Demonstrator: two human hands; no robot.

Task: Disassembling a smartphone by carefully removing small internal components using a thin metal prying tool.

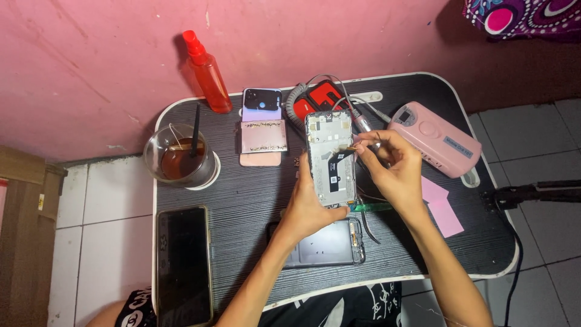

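Observation:
My left hand (310,203) holds an opened phone frame (330,158) upright over the small dark table (242,194), gripping its lower left edge. My right hand (390,169) pinches a thin tool at the frame's right side, where a small brownish piece sits by my fingertips (357,147). The inside of the frame shows a black board with a white label. Under my hands lies a second phone part (330,243), dark and flat, with tweezers (370,227) and a green-handled tool (375,207) beside it.
A red spray bottle (207,74) stands at the back. A glass of brown liquid with a black straw (181,156) sits left. A dark phone (183,263) lies front left. A pink device (437,144), pink papers (445,212) and cables (308,97) sit right and behind.

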